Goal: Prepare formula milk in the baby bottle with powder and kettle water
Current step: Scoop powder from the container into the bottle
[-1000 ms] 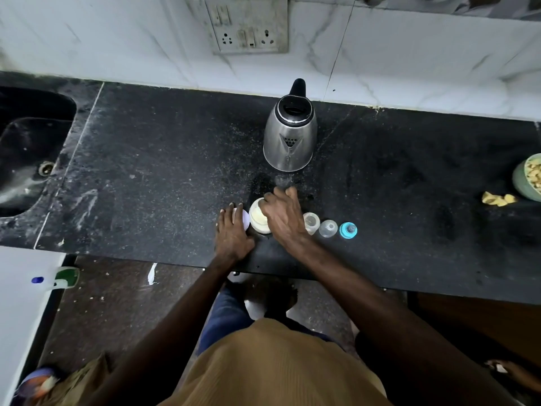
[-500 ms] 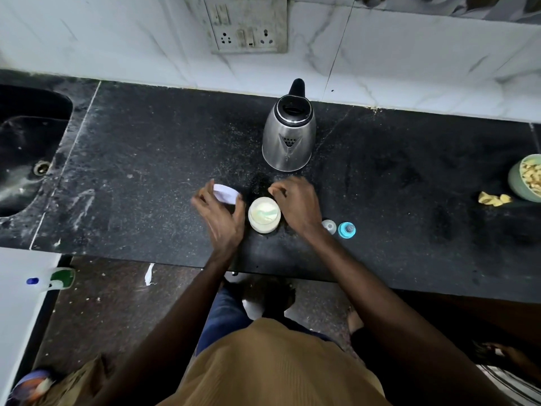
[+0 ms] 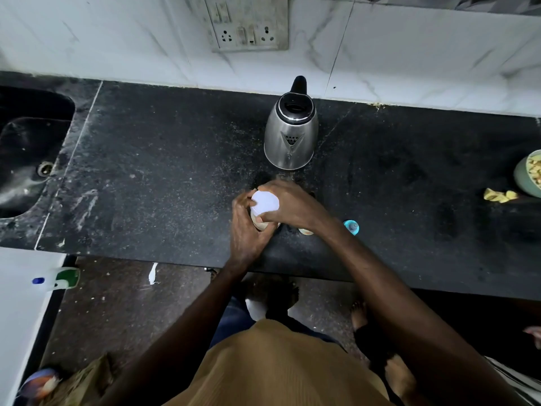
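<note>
The powder jar stands on the black counter, near its front edge. A white lid sits on top of the jar. My left hand wraps the jar's side from the left. My right hand grips the lid from above and the right. The steel kettle stands lidless just behind my hands. A small part of the baby bottle shows under my right wrist. The bottle's blue ring with teat lies to its right.
A dark sink is set into the counter at the left. A wall socket hangs above the kettle. At the far right are a green bowl and yellow scraps. A white surface juts out lower left. Another person's feet stand lower right.
My left hand brought the white lid from the jar's left onto its top. My right hand moved from beside the jar onto the lid. The jar's open contents are now covered.
</note>
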